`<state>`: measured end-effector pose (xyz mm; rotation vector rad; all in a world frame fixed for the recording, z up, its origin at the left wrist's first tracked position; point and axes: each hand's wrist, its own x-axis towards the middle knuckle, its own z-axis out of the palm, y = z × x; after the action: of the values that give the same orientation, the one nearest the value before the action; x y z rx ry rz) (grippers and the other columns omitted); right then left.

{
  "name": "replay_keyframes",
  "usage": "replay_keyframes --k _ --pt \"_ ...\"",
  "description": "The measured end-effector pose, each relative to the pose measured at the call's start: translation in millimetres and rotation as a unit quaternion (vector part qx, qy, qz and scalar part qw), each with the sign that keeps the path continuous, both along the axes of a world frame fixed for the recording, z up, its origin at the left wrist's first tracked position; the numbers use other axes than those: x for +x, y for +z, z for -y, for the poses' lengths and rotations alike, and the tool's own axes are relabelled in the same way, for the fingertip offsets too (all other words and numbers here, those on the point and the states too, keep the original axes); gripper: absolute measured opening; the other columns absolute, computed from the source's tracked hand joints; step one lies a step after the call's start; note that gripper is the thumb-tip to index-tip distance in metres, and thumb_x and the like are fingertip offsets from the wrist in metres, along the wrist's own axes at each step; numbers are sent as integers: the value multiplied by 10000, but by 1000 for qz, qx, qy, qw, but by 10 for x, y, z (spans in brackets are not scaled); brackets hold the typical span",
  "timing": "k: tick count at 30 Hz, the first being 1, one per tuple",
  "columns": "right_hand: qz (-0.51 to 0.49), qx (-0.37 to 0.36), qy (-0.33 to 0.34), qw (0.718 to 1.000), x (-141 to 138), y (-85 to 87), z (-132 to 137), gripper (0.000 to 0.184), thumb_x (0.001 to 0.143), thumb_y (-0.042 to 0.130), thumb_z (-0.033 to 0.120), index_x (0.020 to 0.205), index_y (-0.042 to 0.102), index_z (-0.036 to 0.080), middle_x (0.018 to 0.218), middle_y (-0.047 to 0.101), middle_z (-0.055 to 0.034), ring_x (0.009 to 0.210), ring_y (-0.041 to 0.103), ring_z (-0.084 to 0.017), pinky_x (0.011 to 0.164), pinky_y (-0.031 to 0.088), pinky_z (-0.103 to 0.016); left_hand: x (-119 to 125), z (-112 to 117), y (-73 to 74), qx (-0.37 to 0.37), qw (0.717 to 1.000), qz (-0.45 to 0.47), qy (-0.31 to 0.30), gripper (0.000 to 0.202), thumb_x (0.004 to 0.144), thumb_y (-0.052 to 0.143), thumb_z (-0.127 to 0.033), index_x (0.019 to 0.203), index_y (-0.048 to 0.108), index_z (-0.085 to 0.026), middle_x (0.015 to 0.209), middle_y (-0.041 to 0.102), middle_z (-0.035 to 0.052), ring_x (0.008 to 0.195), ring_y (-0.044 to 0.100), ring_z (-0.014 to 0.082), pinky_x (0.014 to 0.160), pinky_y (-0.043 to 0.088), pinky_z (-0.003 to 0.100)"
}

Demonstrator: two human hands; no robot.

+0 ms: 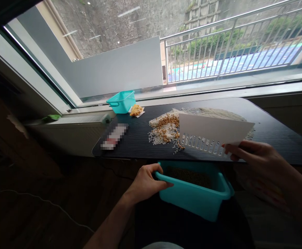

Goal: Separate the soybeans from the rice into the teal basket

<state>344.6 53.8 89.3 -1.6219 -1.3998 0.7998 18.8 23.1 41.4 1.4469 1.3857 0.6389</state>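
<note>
My left hand (149,180) grips the left rim of a turquoise plastic bin (192,197), thumb outside and fingers over the edge. The bin sits below the table's front edge, with dark grainy material (188,175) inside. My right hand (254,152) is closed on the lower right corner of a white slotted plastic scoop (213,128), tilted above the table with a row of slots along its lower side. Behind and left of the scoop lies a spread of white granules (154,122) mixed with golden-brown beads (168,120). The scoop hides part of the pile.
On the dark table (137,138), a smaller turquoise basket (122,102) stands at the back left beside a crumpled yellow item (136,110) on white paper. A blurred-out flat object (114,136) lies near the left end. More pale granules (218,113) spread behind the scoop. The window (130,69) borders the back.
</note>
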Motion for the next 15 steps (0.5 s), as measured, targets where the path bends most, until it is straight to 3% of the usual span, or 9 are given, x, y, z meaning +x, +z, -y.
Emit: replay_keyframes --k 5,11,15 --pt "-27 -18 -48 998 105 -27 72 779 322 802 925 596 776 196 590 685 -69 624 579 -182 560 453 -312 11 1 -14 3 1000 5 -6 398 607 887 -377 673 545 -184 608 456 -73 621 428 98 562 310 216" --pt "-81 -15 -42 996 191 -232 71 684 375 860 852 631 792 221 595 679 -48 628 579 -188 523 450 -289 3 2 -23 8 1000 5 -6 385 612 882 -360 662 545 -181 607 454 -74 621 423 93 559 311 210" --pt "-55 -10 -41 998 105 -170 16 718 333 837 881 609 781 220 578 673 -47 587 562 -173 513 440 -293 22 0 -13 8 1000 20 -5 376 614 873 -357 653 544 -179 603 449 -74 612 406 88 549 306 205"
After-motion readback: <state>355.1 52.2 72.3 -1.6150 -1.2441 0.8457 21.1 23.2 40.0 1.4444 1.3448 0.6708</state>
